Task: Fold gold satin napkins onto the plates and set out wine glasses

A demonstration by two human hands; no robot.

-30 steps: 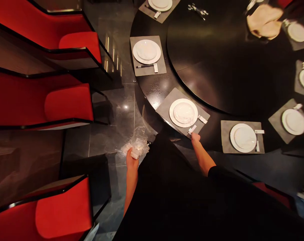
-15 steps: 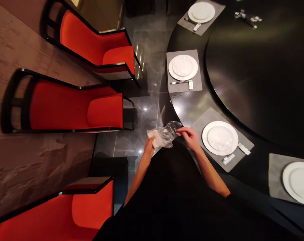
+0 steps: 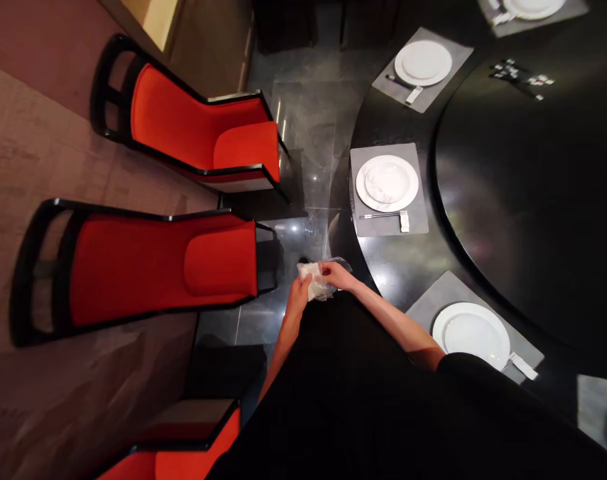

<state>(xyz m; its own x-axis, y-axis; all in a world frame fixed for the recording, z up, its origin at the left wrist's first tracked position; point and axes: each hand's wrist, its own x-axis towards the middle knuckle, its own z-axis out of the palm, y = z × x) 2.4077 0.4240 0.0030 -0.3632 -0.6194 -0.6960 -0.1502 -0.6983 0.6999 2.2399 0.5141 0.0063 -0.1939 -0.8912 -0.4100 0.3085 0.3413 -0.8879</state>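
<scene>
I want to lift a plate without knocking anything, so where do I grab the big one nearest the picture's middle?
Likely best pinched by the plate's rim, coming from the table's outer edge. That rim is bare around the smaller dish, and the chopsticks lie along a different side. The left hand and right hand are both on the plastic, so one would need freeing.

Packet (image 3: 309, 270): I'm seeing plain off-white.
Wrap (image 3: 325, 292): it's looking clear, with whitish glints.
Sleeve (image 3: 466, 368): I'm getting solid black.
Plates (image 3: 387, 183): they're coming through white.
Mats (image 3: 417, 224): I'm reading flat grey.
Chopsticks (image 3: 376, 215): they're showing black with silvery ends.
Table (image 3: 403, 267): I'm viewing black.
Chairs (image 3: 133, 267): they're displaying red-orange upholstery, black frames.
Floor (image 3: 308, 120): I'm watching dark grey, pale joint lines.
Wall (image 3: 43, 153): it's appearing pinkish brown, mottled.
</scene>
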